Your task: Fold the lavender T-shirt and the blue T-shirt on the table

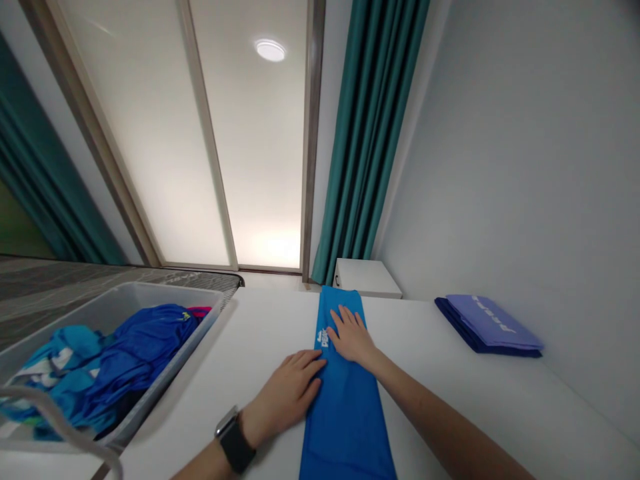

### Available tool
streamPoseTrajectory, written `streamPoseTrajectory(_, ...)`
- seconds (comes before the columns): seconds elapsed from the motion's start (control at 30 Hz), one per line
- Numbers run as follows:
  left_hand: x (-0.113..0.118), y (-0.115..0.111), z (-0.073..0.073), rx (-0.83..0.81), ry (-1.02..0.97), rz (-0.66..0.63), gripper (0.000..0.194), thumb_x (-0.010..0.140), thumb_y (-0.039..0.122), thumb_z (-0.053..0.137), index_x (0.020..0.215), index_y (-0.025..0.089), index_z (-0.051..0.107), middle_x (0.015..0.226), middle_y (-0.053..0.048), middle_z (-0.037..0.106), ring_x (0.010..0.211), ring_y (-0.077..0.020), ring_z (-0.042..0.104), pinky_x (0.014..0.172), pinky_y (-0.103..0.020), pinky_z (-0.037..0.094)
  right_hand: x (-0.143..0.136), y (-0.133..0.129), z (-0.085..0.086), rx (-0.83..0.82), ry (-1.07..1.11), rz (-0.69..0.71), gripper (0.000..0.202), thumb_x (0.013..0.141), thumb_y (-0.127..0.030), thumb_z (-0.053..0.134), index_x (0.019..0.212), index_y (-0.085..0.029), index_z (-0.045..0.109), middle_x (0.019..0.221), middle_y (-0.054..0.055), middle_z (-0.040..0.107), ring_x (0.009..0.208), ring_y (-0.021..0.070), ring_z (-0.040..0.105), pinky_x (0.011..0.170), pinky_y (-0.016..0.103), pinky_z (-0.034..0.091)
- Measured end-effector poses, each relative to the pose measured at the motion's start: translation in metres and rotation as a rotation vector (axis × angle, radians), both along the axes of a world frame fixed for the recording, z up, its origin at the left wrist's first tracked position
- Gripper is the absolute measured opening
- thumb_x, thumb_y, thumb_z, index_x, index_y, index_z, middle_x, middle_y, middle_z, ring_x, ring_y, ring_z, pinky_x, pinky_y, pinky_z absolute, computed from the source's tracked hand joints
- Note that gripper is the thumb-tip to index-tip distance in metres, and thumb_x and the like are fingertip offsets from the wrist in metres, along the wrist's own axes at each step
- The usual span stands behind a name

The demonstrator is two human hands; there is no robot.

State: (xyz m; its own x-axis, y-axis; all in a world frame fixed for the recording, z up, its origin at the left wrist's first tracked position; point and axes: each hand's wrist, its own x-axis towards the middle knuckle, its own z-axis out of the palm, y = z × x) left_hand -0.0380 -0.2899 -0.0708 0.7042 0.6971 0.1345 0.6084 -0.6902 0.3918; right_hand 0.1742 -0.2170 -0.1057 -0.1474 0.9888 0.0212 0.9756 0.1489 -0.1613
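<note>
A blue garment (345,413), folded into a long narrow strip with a white logo near its left edge, lies flat on the white table (260,320). It runs from the near edge of the view to the table's far edge. My right hand (353,337) rests flat on its upper part, fingers spread. At its left edge is my left hand (293,387), palm down, with the fingertips touching the cloth beneath the logo and the fingers stretched out. A dark smartwatch (234,440) sits on my left wrist. Neither hand grips the fabric.
A grey plastic bin (173,363) at the left holds crumpled blue and teal clothes. On the table's right, folded purple and navy garments (493,323) lie stacked against the wall. A white cabinet (367,277) stands beyond the far edge. A blurred pale cord (65,427) crosses the lower left.
</note>
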Motion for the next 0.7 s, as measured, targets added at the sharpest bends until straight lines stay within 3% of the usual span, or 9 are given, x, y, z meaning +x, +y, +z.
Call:
streamPoseTrajectory(0.17,-0.006,0.005,0.01,-0.005,-0.008,0.012,0.036,0.095,0.025,0.043,0.128,0.024,0.058,0.127,-0.008,0.06,0.116,-0.0237,0.055,0.103,-0.042,0.042,-0.012,-0.017,-0.002,0.002,0.026,-0.018,0.068,0.097,-0.057,0.022,0.152,-0.018,0.026,0.16,0.013,0.013,0.147,0.0279,0.008,0.116,0.05,0.002)
streamPoseTrajectory(0.47,-0.006,0.005,0.015,-0.013,-0.025,0.04,0.032,0.093,0.022,0.047,0.122,0.025,0.061,0.122,-0.006,0.063,0.113,-0.0231,0.056,0.099,-0.04,0.043,-0.013,-0.002,0.006,-0.008,0.02,0.076,0.065,0.098,-0.053,0.021,0.153,-0.018,0.025,0.16,0.011,0.011,0.148,0.0253,0.007,0.117,0.051,0.001)
streamPoseTrajectory(0.7,-0.007,0.01,0.01,0.019,-0.043,0.033,0.028,0.092,0.021,0.048,0.116,0.022,0.064,0.116,-0.006,0.065,0.109,-0.0216,0.058,0.096,-0.037,0.044,-0.016,-0.029,0.01,-0.036,0.068,0.212,0.062,0.099,-0.048,0.021,0.152,-0.015,0.025,0.159,0.007,0.02,0.147,0.0215,0.011,0.119,0.05,0.006)
